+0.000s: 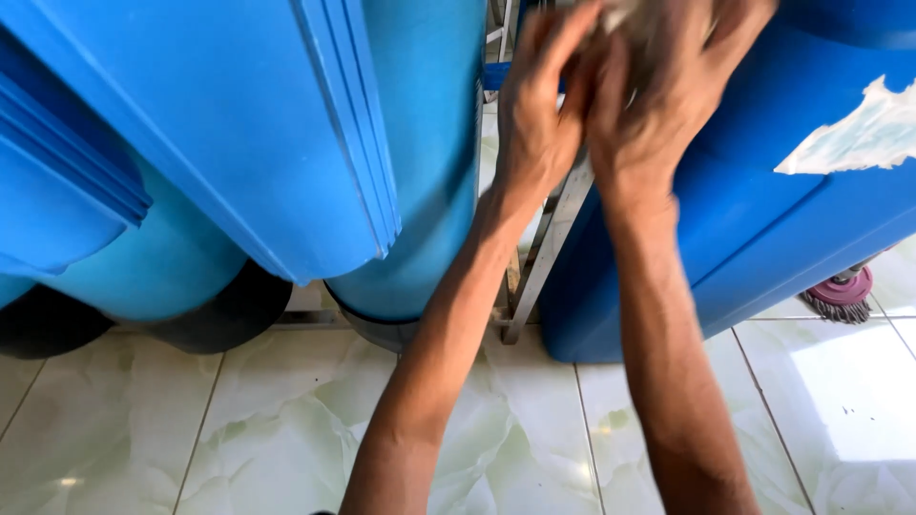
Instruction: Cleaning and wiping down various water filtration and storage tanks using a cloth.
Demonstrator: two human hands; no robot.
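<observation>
Both hands are raised together near twelve o'clock, at the top edge of the view. The left hand and the right hand press against each other, fingers curled round a small pale, crumpled thing; it is blurred and cut off by the frame, so what it is, and which hand really grips it, cannot be told. The hands sit in front of a slanted grey metal frame that runs down toward six o'clock between the containers.

At three o'clock stands a large blue plastic drum, its contents hidden; a torn white label clings to its side, ragged at the edges. At nine to eleven o'clock are tall blue tanks on dark grey bases, closed, with a ribbed blue plastic panel leaning across them. Just under the drum's corner at four o'clock a pinkish wire cup brush peeks out, half hidden. Everything rests on pale green marbled floor tiles.
</observation>
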